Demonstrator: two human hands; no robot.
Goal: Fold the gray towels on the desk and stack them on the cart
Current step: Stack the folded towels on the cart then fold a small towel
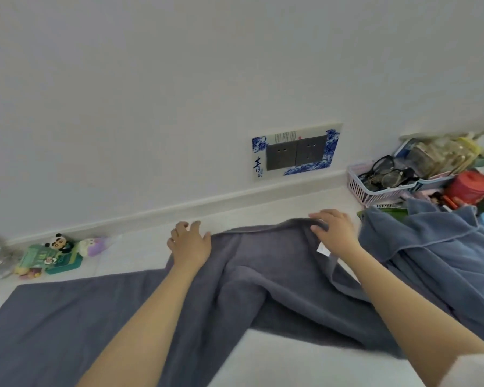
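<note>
White desk surface [140, 255] runs across the lower half of the frame and meets a plain white wall [179, 93] along a low raised edge. A double socket [296, 153] with a blue-and-white patterned surround sits on the wall right of centre.

At the left edge, small toys stand against the wall: a panda figure [59, 243] on a green box [51, 259] and a purple-and-white plush [92, 245]. In the upper right, a pink basket [366, 191] holds dark-framed glasses [386, 171], beside a red container [471, 187] and other blurred clutter. A blue towel [436, 255] lies crumpled at the right, its edge just beside the right wrist.

The gray towel [67, 331] spreads from the lower left across the middle, flat on the left and bunched and creased toward the centre, with a white label [323, 250] showing near the far corner. The left hand [189, 243] rests on the towel's far edge, fingers slightly spread and loosely bent. The right hand [333, 231] grips the raised far corner, fingers curled over the folded hem.
</note>
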